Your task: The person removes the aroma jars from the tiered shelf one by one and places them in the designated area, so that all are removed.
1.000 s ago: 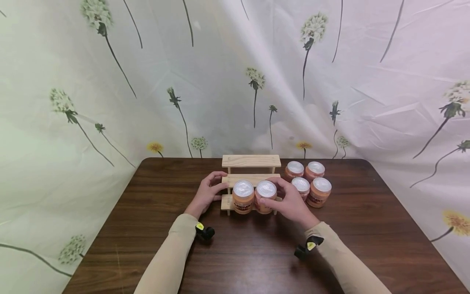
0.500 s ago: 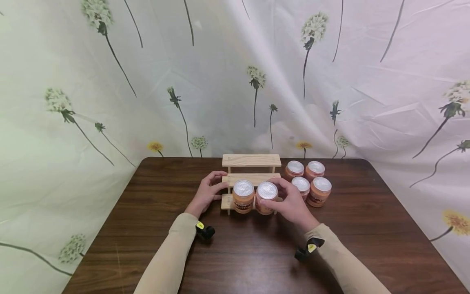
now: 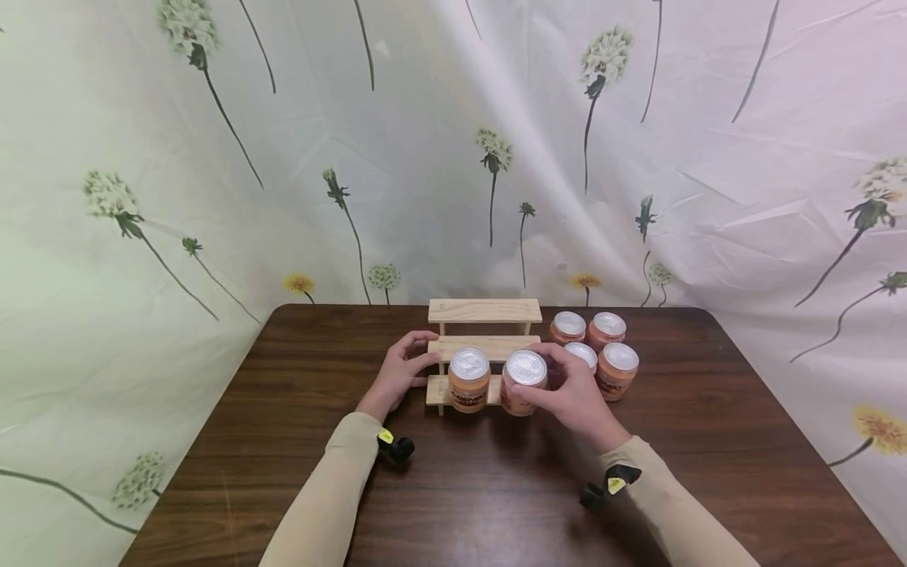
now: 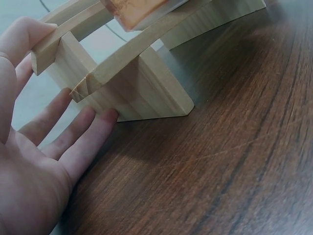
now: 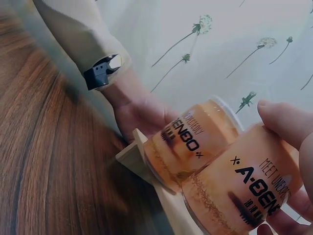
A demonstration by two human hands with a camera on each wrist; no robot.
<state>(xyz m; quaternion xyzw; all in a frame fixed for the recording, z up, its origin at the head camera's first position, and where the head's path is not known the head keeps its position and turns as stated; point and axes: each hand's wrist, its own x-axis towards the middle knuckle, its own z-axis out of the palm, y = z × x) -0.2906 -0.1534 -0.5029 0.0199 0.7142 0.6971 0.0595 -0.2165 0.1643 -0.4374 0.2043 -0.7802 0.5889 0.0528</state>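
- Counts to six squat, round orange jars with silvery lids and dark lettering: one gripped jar [image 3: 522,378], one standing jar [image 3: 468,384], four clustered jars [image 3: 615,378].
- One stepped rack of pale bare wood [image 3: 485,310], with three planks, on one brown wood-grain table [image 3: 439,504], before one white cloth printed with dandelions [image 3: 319,126].
- Two hands, with a beige sleeve [image 3: 329,488] and a small black wrist device [image 3: 404,450] on each arm.
- With the bare right hand [image 3: 575,394], clamps round the gripped jar: thumb across the near side in the head view, other fingers curled round beyond, jar between them.
- Holds that jar at the right part of the bottom plank; cannot tell whether base and wood touch.
- On the same plank, further left: the standing jar, upright, just beside the gripped one, apart from the left fingers.
- With the bare left hand [image 3: 400,372], pinches the left end of the middle plank between thumb and forefinger; spreads the other three fingers, tips against the side panel.
- On the table right of the rack: the clustered jars, two rows of two, one partly hidden behind the right hand.
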